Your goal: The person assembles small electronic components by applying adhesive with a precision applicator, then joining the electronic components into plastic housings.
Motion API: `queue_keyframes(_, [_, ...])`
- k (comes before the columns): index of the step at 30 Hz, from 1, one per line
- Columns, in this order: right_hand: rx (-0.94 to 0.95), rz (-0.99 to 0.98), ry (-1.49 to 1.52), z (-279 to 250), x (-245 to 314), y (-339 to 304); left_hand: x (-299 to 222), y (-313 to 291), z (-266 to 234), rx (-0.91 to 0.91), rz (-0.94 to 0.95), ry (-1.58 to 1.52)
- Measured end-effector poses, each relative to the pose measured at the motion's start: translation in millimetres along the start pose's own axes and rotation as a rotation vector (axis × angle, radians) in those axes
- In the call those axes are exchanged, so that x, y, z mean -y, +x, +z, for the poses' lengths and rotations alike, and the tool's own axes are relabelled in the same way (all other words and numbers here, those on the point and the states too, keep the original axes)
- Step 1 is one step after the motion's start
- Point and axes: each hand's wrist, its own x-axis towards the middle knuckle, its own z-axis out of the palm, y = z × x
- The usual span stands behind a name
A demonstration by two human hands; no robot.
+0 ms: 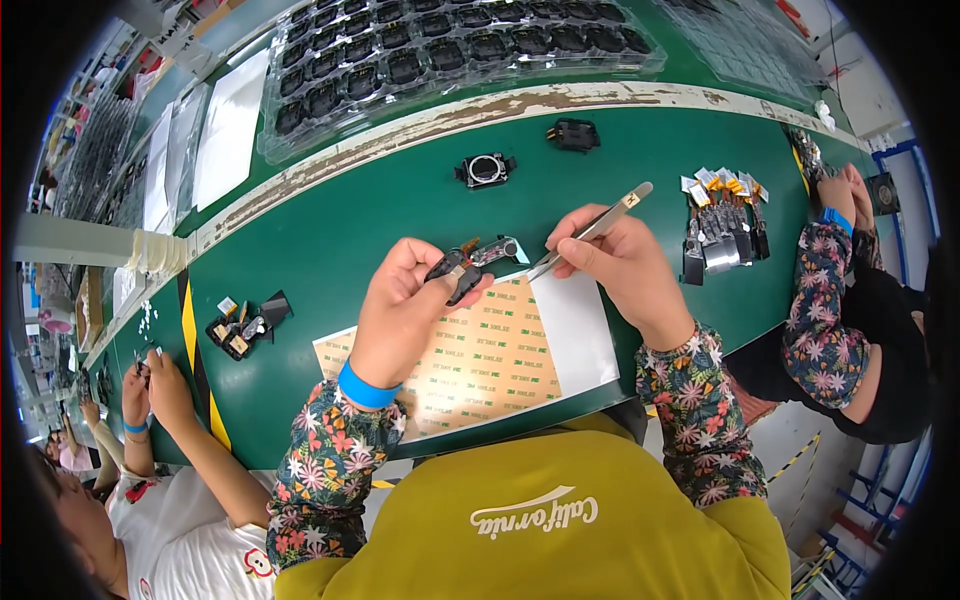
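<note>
My left hand (392, 312), with a blue band at the wrist, is closed on a small black plastic housing (457, 272). A small circuit part on a flex cable (497, 252) sticks out from the housing's far right side. My right hand (630, 268) pinches metal tweezers (612, 213); their tips point down and left, close to the circuit part. Whether the tips touch anything is too small to tell. Below both hands lies a tan adhesive sheet (490, 355) with green print, over a white sheet (580, 345).
Farther off are a round-faced black housing (486, 170) and another black housing (573, 134). Several flex-cable parts (722, 220) lie right, an opened assembly (240, 328) left. A clear tray (640, 62) of housings stands behind the ledge. Co-workers' hands (160, 390) (848, 196) work either side.
</note>
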Motion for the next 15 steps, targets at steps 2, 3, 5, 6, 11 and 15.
queue_keyframes(2, [-0.004,-0.01,-0.004,2,-1,1,0,0,0,0.002,0.002,0.018])
queue_keyframes(3, [-0.002,-0.008,-0.005,2,-1,1,0,0,1,-0.002,0.004,0.032])
queue_keyframes(5, [0.004,-0.017,-0.019,2,-3,3,0,0,0,-0.01,0.004,0.044])
queue_keyframes(6, [0.006,-0.014,-0.02,3,-3,4,0,0,1,-0.006,0.007,0.046])
queue_keyframes(11, [0.014,0.035,-0.071,5,3,9,3,1,1,-0.013,0.012,0.038])
queue_keyframes(15, [0.046,0.114,-0.125,7,11,18,4,2,-1,0.001,0.02,0.101])
